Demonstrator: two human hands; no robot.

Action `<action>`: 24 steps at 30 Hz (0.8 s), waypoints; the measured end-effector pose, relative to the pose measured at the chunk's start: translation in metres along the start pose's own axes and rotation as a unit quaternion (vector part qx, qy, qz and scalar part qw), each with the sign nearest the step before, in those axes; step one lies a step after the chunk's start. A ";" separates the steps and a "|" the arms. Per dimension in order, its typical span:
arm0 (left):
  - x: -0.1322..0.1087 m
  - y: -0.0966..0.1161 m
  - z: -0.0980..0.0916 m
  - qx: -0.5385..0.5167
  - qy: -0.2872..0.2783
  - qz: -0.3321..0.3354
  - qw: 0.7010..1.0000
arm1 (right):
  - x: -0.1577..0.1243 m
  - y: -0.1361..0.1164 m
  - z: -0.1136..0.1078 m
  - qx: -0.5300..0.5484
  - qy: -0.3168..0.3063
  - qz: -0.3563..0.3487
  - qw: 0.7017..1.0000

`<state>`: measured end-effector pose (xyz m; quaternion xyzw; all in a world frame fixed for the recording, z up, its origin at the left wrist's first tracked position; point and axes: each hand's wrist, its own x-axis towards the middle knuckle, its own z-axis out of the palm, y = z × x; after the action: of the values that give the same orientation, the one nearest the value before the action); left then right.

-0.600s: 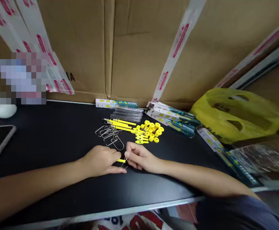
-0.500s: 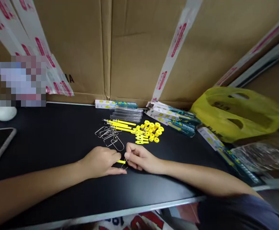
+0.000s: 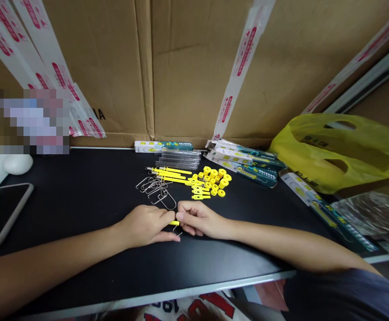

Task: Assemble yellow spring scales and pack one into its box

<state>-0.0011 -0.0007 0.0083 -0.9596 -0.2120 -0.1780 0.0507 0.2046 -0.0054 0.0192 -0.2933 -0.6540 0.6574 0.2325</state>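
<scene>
1. the left hand (image 3: 144, 225) rests knuckles-up on the black tabletop (image 3: 80, 196), its fingertips pinched on one end of a small yellow piece (image 3: 174, 222); resting the heel of the hand down looks like a way to steady such a tiny part.
2. the right hand (image 3: 197, 218) meets it from the other side, thumb and forefinger closed on the same yellow piece, so the piece sits between the two hands just above the tabletop.
3. a thin wire clip (image 3: 177, 230) hangs below the yellow piece, touching or nearly touching the tabletop; i cannot tell exactly how it joins the piece.
4. just beyond the hands lies a heap of loose wire clips (image 3: 156, 189), kept within easy reach, and beside them a row of yellow sticks (image 3: 170, 174) and a cluster of yellow rings (image 3: 216, 178).
5. behind these lie clear tubes (image 3: 177, 159) and flat printed packets (image 3: 244, 162), against a cardboard wall (image 3: 181, 67).
6. a yellow plastic bag (image 3: 341, 149) sits to the right; a phone (image 3: 0, 214) lies at the left edge.
7. against the earlier frames, both hands have closed in tighter around the yellow piece and sit slightly further up; the view has shifted a little, while the piles lie as they did.
</scene>
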 end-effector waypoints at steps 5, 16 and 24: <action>0.001 0.000 0.000 0.005 0.003 -0.011 1.000 | 0.000 0.002 0.001 0.020 0.033 -0.011 0.999; -0.001 0.000 0.000 0.037 0.027 -0.036 0.998 | 0.007 0.008 -0.009 0.132 0.110 -0.030 0.985; 0.002 0.003 -0.003 0.017 0.013 -0.104 0.994 | 0.010 0.004 -0.011 0.146 0.137 -0.005 0.980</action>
<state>0.0011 -0.0032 0.0122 -0.9289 -0.3127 -0.1916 0.0509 0.2051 0.0094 0.0142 -0.3403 -0.5140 0.6984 0.3636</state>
